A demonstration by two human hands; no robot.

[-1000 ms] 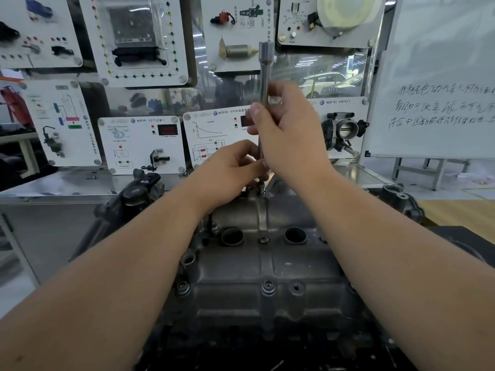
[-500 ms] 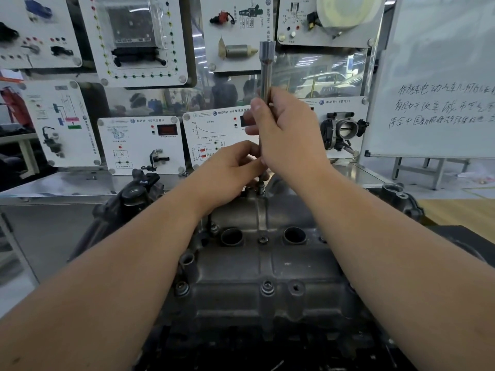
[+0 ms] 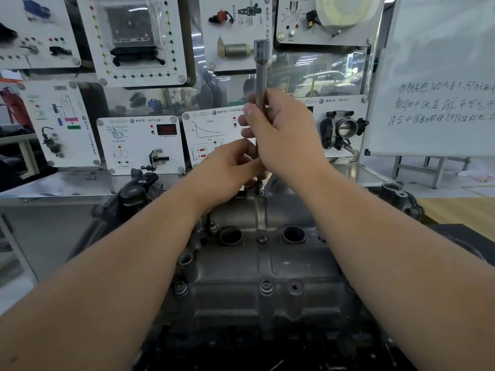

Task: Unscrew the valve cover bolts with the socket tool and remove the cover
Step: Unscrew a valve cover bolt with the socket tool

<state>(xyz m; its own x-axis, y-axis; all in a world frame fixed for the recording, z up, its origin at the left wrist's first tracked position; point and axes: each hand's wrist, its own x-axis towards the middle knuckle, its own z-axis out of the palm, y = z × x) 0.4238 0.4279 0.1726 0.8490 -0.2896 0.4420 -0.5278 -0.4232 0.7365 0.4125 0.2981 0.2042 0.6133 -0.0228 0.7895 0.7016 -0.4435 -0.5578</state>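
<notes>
Nearest the viewer, two bare forearms reach forward over a grey metal valve cover [image 3: 267, 266] that sits on an engine, with bolts [image 3: 266, 287] seated along its near edge and middle. Beyond these, at the cover's far edge, the left hand [image 3: 227, 170] pinches low down on the shaft of a long socket tool [image 3: 260, 76], just above a far bolt [image 3: 258, 189]. The right hand [image 3: 284, 135] wraps its fingers and thumb round the middle of the shaft, which stands upright with its wider socket end pointing up. Compared with a second ago, the right hand has shifted slightly up the shaft while the tool has stayed planted on the same bolt, which suggests another turning stroke; this bolt is likely still being loosened. The cover remains in place, so removal looks some way off. Behind stand white training panels [image 3: 142, 143] with car parts, and a whiteboard [image 3: 439, 76] at right.
</notes>
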